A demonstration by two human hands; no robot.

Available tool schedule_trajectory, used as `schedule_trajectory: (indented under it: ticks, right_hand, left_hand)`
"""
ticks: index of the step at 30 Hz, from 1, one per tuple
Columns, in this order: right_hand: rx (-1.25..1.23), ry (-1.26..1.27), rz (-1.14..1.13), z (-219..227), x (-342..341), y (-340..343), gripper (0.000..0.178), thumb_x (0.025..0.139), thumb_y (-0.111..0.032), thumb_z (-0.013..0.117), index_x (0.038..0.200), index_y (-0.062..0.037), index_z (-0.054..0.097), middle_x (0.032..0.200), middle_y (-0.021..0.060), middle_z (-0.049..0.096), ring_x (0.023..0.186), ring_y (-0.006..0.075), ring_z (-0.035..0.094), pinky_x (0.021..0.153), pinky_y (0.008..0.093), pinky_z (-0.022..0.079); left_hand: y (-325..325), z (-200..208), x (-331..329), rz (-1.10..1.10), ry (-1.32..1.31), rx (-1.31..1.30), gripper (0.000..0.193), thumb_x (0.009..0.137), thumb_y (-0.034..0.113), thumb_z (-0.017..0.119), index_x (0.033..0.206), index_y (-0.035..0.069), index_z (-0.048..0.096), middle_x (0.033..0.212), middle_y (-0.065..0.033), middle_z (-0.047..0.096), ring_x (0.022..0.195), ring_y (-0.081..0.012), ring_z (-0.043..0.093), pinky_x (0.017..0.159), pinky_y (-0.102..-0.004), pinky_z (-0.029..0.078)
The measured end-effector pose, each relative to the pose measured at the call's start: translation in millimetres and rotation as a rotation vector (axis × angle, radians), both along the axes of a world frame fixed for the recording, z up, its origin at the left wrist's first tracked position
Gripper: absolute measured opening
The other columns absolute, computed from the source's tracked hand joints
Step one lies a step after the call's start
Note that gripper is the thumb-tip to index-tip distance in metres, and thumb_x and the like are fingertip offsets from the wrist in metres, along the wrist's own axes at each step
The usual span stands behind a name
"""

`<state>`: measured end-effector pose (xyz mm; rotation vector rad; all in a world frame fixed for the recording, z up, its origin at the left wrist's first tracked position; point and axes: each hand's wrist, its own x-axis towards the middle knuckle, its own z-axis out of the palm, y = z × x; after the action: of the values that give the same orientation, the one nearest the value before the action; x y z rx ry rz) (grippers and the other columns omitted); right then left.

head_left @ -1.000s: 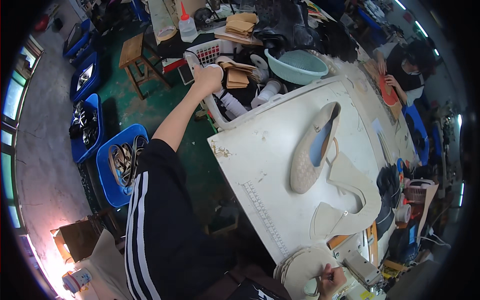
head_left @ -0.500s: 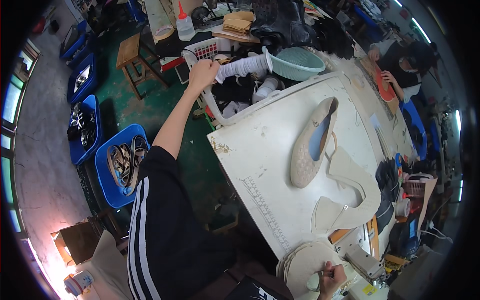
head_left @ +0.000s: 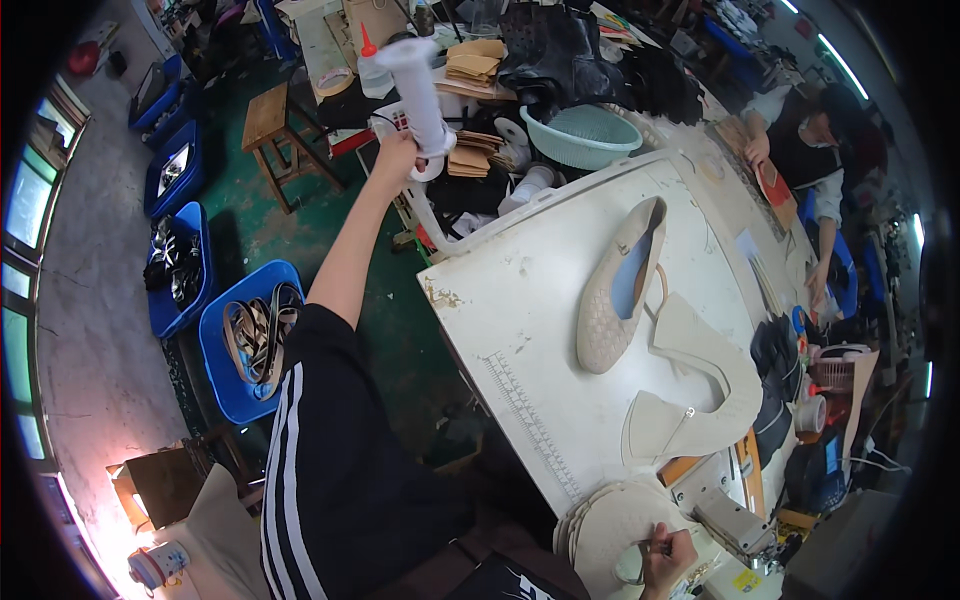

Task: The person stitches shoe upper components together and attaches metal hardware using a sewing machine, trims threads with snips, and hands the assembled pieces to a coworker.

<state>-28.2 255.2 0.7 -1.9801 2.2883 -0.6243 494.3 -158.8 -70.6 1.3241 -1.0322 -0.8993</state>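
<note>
My left hand, arm stretched out, is closed round the lower end of a long white spool. The spool stands nearly upright and is blurred by motion. Below it is a white plastic crate of mixed items. At the bottom right my right hand rests by a stack of curved beige shoe pieces; its fingers are curled, and what they pinch, if anything, cannot be made out. A beige woven flat shoe lies on the white tabletop, beside a curved beige upper piece.
A sewing machine stands beside the stack. Brown folded pieces and a green plastic basket sit around the crate. Blue bins and a wooden stool stand on the left floor. Another person works at the far right.
My left hand has swung the spool from nearly level over the crate to upright and leftward, uncovering brown folded pieces. My right hand stays put. The other person's arm has reached down.
</note>
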Motion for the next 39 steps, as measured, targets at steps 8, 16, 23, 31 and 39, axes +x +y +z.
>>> schedule_trajectory:
  ticks: [8,16,23,31,39]
  right_hand:
    - [0.001,-0.021,0.016,-1,-2,-3,0.035,0.077,-0.010,0.066,0.056,-0.0022,0.039,0.051,0.0107,0.039,0.042,0.0238,0.036,0.042,0.0345,0.027]
    - [0.030,-0.007,-0.050,5,-1,-2,0.035,0.077,-0.011,0.066,0.056,-0.0018,0.039,0.051,0.0106,0.039,0.042,0.0240,0.035,0.042,0.0350,0.027]
    - [0.076,-0.005,-0.007,7,-10,7,0.033,0.073,-0.016,0.074,0.055,-0.0045,0.048,0.050,0.0089,0.052,0.043,0.0186,0.048,0.043,0.0297,0.040]
    - [0.045,0.159,0.082,21,9,-22,0.036,0.075,-0.022,0.070,0.055,-0.0055,0.046,0.051,0.0099,0.045,0.046,0.0233,0.044,0.045,0.0329,0.038]
    - [0.071,0.268,0.105,21,8,-19,0.036,0.074,-0.023,0.070,0.054,-0.0050,0.045,0.050,0.0099,0.044,0.044,0.0223,0.042,0.044,0.0346,0.037]
  left_hand:
    - [30,57,-36,-0.826,1.283,0.461,0.014,0.078,0.008,0.038,0.068,0.014,0.044,0.042,0.0093,0.036,0.043,-0.0076,0.037,0.067,-0.0263,0.031]
    - [39,67,-67,-0.644,0.980,0.456,0.021,0.085,0.012,0.034,0.067,0.013,0.045,0.040,0.0076,0.033,0.041,-0.0069,0.033,0.059,-0.0267,0.034]
    - [37,42,-34,-0.134,-0.031,0.363,0.024,0.081,0.016,0.036,0.061,0.006,0.045,0.043,-0.0011,0.038,0.040,-0.0169,0.045,0.044,-0.0292,0.036]
    - [63,14,-28,0.246,-0.903,0.186,0.032,0.078,0.024,0.046,0.067,-0.003,0.061,0.064,-0.0217,0.060,0.057,-0.0337,0.061,0.058,-0.0464,0.047]
    - [73,15,-79,0.212,-1.275,0.045,0.024,0.075,0.022,0.054,0.058,0.008,0.062,0.053,-0.0112,0.059,0.050,-0.0264,0.058,0.063,-0.0407,0.038]
